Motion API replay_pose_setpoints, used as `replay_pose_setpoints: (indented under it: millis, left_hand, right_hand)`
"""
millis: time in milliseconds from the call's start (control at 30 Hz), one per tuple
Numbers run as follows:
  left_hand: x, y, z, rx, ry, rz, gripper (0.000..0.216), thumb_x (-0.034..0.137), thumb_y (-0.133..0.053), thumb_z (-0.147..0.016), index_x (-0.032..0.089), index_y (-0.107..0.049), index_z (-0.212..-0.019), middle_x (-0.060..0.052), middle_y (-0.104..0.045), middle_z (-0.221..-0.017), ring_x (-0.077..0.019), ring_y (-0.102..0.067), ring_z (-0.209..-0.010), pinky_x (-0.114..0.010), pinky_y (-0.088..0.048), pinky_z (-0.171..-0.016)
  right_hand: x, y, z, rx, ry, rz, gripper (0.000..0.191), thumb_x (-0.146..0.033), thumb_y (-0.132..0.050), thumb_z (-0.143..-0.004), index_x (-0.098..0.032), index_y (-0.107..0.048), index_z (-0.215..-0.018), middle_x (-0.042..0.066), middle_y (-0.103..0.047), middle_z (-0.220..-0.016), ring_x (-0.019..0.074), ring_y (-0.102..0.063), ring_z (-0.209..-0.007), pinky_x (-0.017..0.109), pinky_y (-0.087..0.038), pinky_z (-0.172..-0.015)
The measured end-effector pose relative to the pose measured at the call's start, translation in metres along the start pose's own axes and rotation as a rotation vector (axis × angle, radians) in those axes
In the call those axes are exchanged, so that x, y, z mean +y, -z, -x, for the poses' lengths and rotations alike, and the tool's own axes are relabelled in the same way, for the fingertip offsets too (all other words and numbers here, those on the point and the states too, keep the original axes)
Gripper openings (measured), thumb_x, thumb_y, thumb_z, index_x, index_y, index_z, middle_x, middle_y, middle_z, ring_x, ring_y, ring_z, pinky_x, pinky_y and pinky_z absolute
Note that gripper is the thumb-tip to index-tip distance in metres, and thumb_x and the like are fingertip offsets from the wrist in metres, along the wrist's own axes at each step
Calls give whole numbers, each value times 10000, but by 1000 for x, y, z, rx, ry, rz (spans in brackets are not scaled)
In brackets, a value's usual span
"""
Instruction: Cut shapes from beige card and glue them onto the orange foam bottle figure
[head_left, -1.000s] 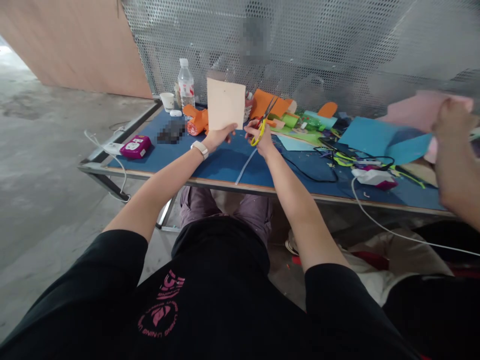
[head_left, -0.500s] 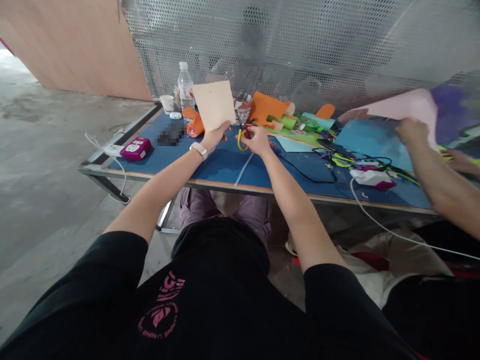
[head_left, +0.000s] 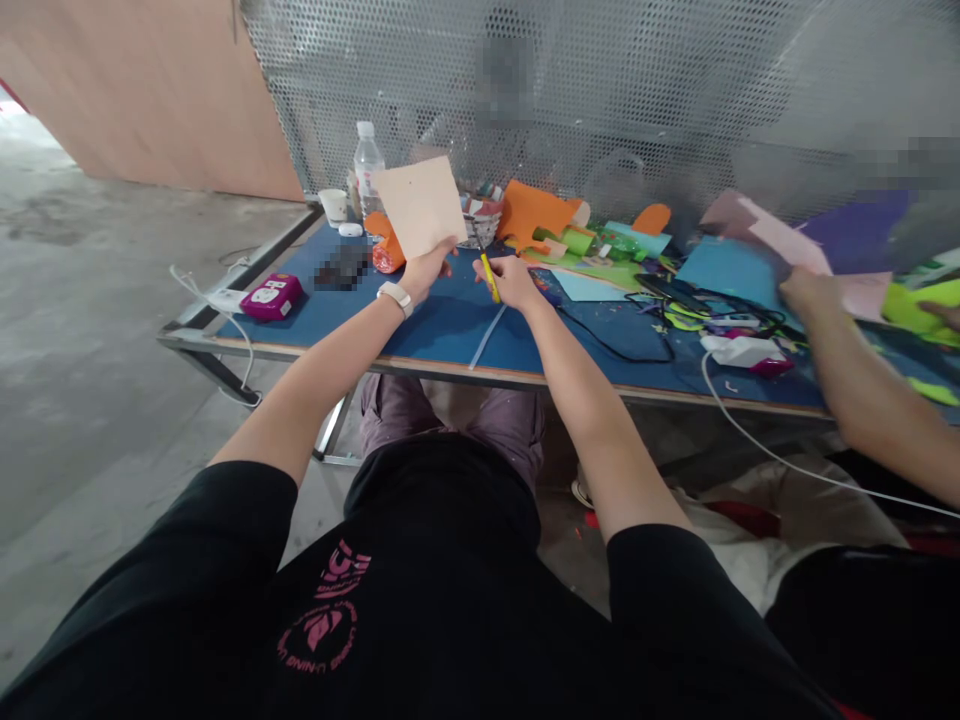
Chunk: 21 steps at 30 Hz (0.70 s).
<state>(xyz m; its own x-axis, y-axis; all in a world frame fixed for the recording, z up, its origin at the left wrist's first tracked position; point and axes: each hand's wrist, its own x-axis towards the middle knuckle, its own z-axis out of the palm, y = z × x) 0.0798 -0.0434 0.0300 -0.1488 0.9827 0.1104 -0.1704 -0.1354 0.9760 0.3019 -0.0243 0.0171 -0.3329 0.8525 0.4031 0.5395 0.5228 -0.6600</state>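
Observation:
My left hand (head_left: 427, 272) pinches the lower edge of a beige paper sheet (head_left: 420, 205) and holds it upright, tilted left, above the blue table (head_left: 450, 325). My right hand (head_left: 512, 280) is closed around yellow-handled scissors (head_left: 489, 277), just right of the sheet's lower corner. A thin white paper strip (head_left: 489, 336) lies on the table below my hands. A white watch is on my left wrist.
A water bottle (head_left: 367, 178), white cup (head_left: 334, 205), orange roll (head_left: 386, 245) and magenta box (head_left: 270, 296) stand at the left. Orange, green and blue paper scraps, black cables and a white charger (head_left: 739, 352) clutter the right. Another person's arm (head_left: 855, 390) handles pink paper (head_left: 787, 250) there.
The beige sheet has tilted further left and lowered. My right hand turned the scissors so the blades no longer point up. The other person's hand moved left and down with the pink paper.

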Motion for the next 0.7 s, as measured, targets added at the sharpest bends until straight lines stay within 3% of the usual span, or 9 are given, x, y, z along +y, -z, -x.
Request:
replay_pose_setpoints:
  millis: [100,300,400,533,700]
  left_hand:
    - [4,0,3,8,-27,-31,432,290,-887,-1362,217,-720,-970,-2,-659,-829,-203,-791,-760,-285,-625,-782]
    - [5,0,1,11,-51,-77,469,177,-757,-1374,212,-723,-907,-23,-702,-852,-163,-724,-689,-254,-543,-664]
    - [3,0,-2,9,-46,-58,409,169,-759,-1362,212,-739,-957,-27,-733,-892,-159,-719,-682,-234,-542,-642]
    - [0,1,-5,-9,-45,-54,491,189,-771,-1363,205,-702,-877,-28,-745,-907,-135,-690,-660,-227,-541,-657]
    - [-2,2,-6,-59,-69,-29,498,123,-735,-1337,211,-709,-848,-22,-718,-847,-124,-593,-586,-208,-475,-572]
  right_hand:
    - [0,0,2,-76,-18,0,1038,-1250,-676,-976,-237,-760,-764,64,-627,-654,237,-608,-660,384,-502,-667]
    - [-4,4,5,-116,-76,-6,1035,-1267,-731,-939,-257,-743,-718,64,-596,-613,253,-611,-655,416,-578,-686]
    - [-5,4,5,-121,-83,-14,994,-1219,-755,-984,-255,-749,-742,62,-599,-628,242,-589,-638,409,-561,-675]
    - [-8,3,6,-104,-97,-29,942,-1151,-797,-1021,-241,-748,-783,56,-619,-666,212,-556,-617,389,-515,-676]
    - [-18,5,8,-106,-50,19,926,-1090,-764,-1091,-225,-753,-762,51,-629,-649,228,-611,-656,381,-470,-701]
